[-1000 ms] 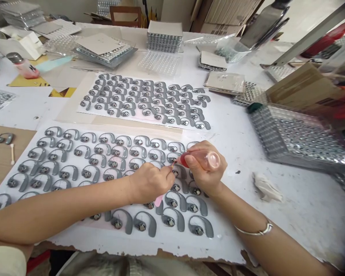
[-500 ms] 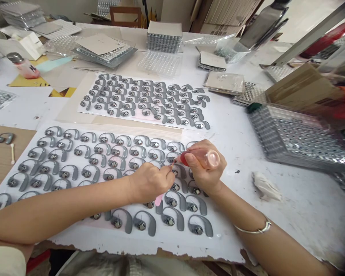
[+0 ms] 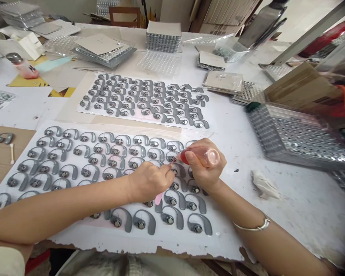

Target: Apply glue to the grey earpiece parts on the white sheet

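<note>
Squeeze bottle [image 3: 204, 156] | right hand [image 3: 204, 170] fingers closed around it, red nozzle [image 3: 183, 156] above gray ear hooks [image 3: 172, 146] | left hand [image 3: 151, 182] fingers pinched pink stick [image 3: 158, 198], tip just beside nozzle

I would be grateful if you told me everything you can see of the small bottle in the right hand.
The small squeeze bottle looks like translucent pale pink plastic, with a rounded end and a deeper red front section. It lies almost level, gripped in the right hand, its red front pointing left above the grey hook-shaped parts. Its contents cannot be made out.
</note>
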